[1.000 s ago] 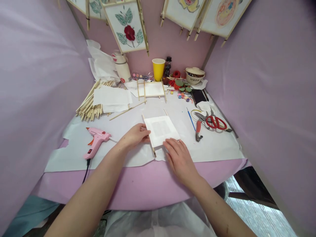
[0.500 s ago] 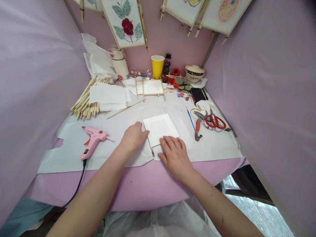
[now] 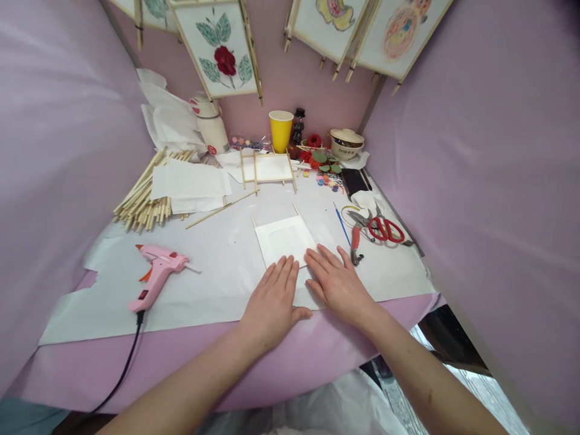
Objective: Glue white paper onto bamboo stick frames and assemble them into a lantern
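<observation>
A white paper panel (image 3: 284, 240) lies on the table with thin bamboo sticks along its sides, their far ends poking out beyond the paper. My left hand (image 3: 272, 304) rests flat with spread fingers, its fingertips on the panel's near edge. My right hand (image 3: 338, 284) lies flat on the white table paper, its fingertips beside the panel's near right corner. Neither hand holds anything. The panel's nearest corners and stick ends are hidden by my hands.
A pink glue gun (image 3: 158, 275) lies left, its black cord trailing off the table. Right stand red scissors (image 3: 385, 229), pruning shears (image 3: 356, 241) and a blue paintbrush (image 3: 342, 223). Farther back are bamboo sticks (image 3: 140, 202), paper sheets (image 3: 190, 188) and a small framed panel (image 3: 267, 168).
My left hand has moved from the panel's left stick to its near edge and opened flat. My right hand has slid slightly right, off the panel's corner. The view has shifted slightly.
</observation>
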Action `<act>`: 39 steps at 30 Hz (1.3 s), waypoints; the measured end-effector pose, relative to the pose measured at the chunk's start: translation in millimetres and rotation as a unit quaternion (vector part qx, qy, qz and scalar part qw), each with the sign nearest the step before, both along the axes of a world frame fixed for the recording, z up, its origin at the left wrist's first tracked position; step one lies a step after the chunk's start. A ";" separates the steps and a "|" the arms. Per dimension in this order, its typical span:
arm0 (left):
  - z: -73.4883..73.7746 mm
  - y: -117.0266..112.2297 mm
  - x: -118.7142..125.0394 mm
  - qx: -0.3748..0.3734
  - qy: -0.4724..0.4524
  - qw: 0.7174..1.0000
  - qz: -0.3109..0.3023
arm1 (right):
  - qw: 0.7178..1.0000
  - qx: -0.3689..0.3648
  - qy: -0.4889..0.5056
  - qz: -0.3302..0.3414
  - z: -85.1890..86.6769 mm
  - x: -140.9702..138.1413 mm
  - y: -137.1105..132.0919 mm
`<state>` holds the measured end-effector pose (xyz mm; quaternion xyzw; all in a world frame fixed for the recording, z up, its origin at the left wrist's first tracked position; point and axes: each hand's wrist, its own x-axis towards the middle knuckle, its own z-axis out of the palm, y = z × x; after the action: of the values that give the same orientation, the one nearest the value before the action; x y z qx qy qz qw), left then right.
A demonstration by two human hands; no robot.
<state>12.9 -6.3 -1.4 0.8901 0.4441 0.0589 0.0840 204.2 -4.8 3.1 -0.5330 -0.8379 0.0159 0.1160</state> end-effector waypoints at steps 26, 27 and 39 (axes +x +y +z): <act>-22.7 21.6 -21.8 0.114 0.005 0.993 0.015 | 0.934 -0.118 -0.037 -0.336 17.6 132.8 157.2; -23.4 21.9 -22.0 0.116 0.004 0.993 0.015 | 0.932 -0.119 -0.039 -0.340 16.2 132.1 150.1; -22.1 22.6 -22.6 0.118 0.000 0.993 0.014 | 0.884 -0.223 0.058 -0.407 51.7 160.0 210.6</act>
<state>-9.7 16.3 -23.5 0.8874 0.4466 0.1124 -0.0221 364.2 205.7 54.8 -0.8372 -0.5133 0.1848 0.0383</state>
